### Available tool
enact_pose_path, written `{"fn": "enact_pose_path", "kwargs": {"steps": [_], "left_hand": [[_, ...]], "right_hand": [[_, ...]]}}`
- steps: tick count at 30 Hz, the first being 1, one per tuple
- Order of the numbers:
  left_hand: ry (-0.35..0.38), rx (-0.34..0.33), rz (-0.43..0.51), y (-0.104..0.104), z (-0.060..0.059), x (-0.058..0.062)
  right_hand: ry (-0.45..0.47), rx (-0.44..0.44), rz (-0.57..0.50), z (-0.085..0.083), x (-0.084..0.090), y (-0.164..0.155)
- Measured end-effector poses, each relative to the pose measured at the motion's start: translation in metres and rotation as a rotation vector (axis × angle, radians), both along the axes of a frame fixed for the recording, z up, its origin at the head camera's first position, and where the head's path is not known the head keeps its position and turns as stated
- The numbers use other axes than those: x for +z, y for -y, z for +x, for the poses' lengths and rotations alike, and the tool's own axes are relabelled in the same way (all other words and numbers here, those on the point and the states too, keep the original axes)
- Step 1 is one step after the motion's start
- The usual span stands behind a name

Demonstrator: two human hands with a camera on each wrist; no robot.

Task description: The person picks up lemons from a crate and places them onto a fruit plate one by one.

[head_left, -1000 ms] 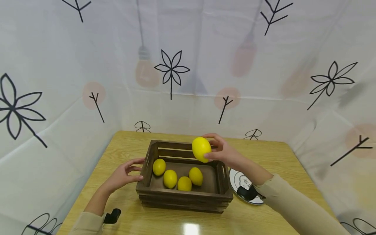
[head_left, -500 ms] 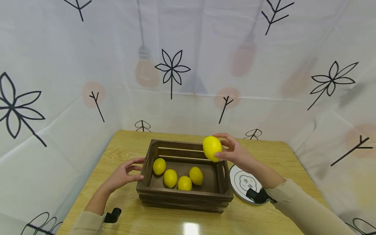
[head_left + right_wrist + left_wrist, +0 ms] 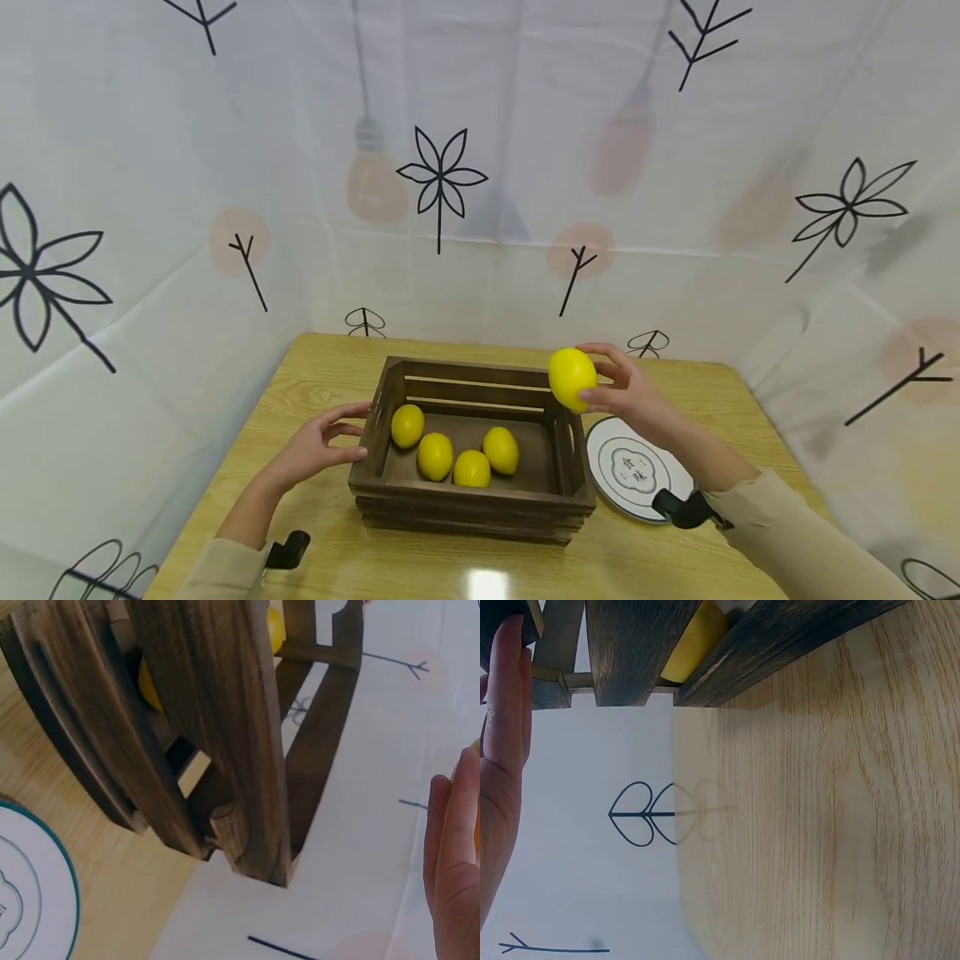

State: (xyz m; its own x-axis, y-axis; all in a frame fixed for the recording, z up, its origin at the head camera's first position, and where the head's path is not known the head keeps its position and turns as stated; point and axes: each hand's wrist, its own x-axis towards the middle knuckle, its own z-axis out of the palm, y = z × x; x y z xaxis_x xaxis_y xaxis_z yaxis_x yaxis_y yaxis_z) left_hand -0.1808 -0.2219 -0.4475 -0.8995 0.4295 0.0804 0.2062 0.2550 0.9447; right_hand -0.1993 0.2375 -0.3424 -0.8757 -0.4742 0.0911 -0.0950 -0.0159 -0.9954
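A dark wooden crate [image 3: 472, 502] stands mid-table with several lemons inside, among them one lemon [image 3: 407, 426] at its left end. My left hand [image 3: 318, 450] rests its straight fingertips against the crate's left end; the left wrist view shows those fingers [image 3: 510, 690] lying along the slats. Above the crate's back right corner, my right hand [image 3: 633, 392] pinches another lemon [image 3: 572, 379] between thumb and fingers. In the right wrist view only the edge of that hand [image 3: 457, 855] appears, and the lemon in it is mostly hidden.
Right of the crate, partly under my right forearm, lies a white plate [image 3: 615, 479] with a dark rim and a printed centre. The wooden table [image 3: 315, 533] meets a patterned cloth backdrop [image 3: 495, 292] at the back and sides.
My right hand has moved to the right with its lemon, from above the crate's middle back to its back right corner. More of the plate shows. The left hand has stayed put.
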Motion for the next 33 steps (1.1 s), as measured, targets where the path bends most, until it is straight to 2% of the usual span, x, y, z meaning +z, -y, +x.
{"fn": "enact_pose_path", "kwargs": {"steps": [13,26,33], "left_hand": [[-0.006,-0.028,0.01,0.0,-0.002,0.0],[-0.018,-0.027,0.01,0.0,0.0,0.003],[-0.016,-0.031,0.012,0.0,-0.001,0.0]], "right_hand": [[0.012,-0.064,-0.027,0.003,-0.005,-0.023],[0.029,-0.134,-0.058,-0.006,-0.015,-0.041],[0.05,-0.162,-0.06,-0.009,-0.022,-0.05]]}}
